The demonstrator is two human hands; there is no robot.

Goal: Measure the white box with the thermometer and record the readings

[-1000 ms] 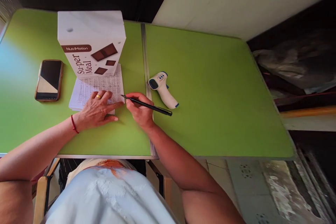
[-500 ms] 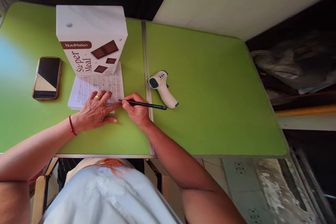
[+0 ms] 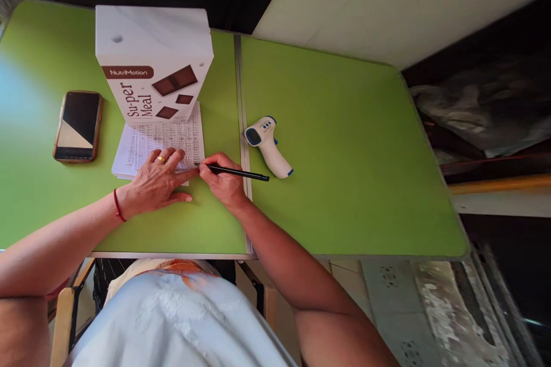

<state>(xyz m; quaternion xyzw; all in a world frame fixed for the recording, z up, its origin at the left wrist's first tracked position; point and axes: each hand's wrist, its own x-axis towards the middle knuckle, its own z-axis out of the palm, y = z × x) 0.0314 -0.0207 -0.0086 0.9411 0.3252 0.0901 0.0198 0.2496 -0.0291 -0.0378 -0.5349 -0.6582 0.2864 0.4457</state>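
Note:
My right hand (image 3: 224,182) grips a black pen (image 3: 245,173), its tip at the right side of a stack of paper (image 3: 142,143) covered in rows of handwriting. Flat on the lower part of that stack lies my left hand (image 3: 158,180), fingers stretched and thumb apart, with a ring and a red string bracelet. Its index finger reaches close to the pen tip. A white box (image 3: 152,77) marked "Super Meal" stands upright behind the hands and hides the top of the paper.
Left of the paper a phone (image 3: 78,126) in a brown case lies face up. A white and blue infrared thermometer (image 3: 270,146) rests just right of the metal seam (image 3: 241,92) in the green table (image 3: 353,166). A wall (image 3: 344,6) borders the table's back right.
The pen's rear end has shifted slightly to the left with a small movement of my right hand. My left hand stays in place. The view has moved a little.

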